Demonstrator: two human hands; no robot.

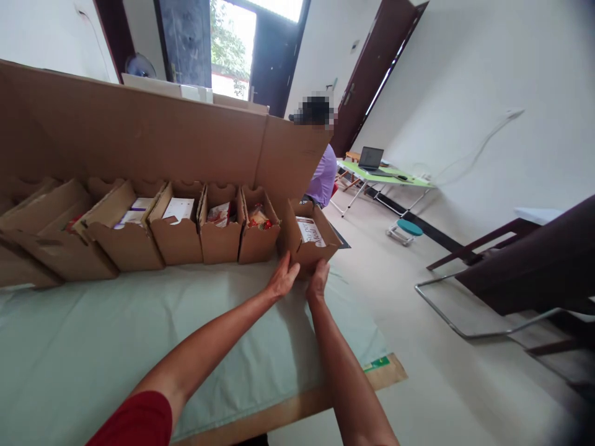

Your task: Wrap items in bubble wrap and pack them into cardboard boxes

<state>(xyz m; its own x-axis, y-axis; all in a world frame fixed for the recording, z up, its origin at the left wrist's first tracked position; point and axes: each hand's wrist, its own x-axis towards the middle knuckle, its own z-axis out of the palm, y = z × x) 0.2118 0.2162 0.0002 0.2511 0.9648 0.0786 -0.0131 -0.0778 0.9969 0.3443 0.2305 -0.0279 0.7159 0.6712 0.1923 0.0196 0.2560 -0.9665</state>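
Red sleeve [132,424]: on the left arm.
Left hand [282,279]: half-curled, clasping the end box [317,253] low at its left.
Right hand [318,282]: likewise, low right.
End box: between both hands, right of the row of boxes [220,244].

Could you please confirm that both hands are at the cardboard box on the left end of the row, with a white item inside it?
Not quite: the head view shows the left hand and right hand at the cardboard box on the right end of the row, with a white item inside it.
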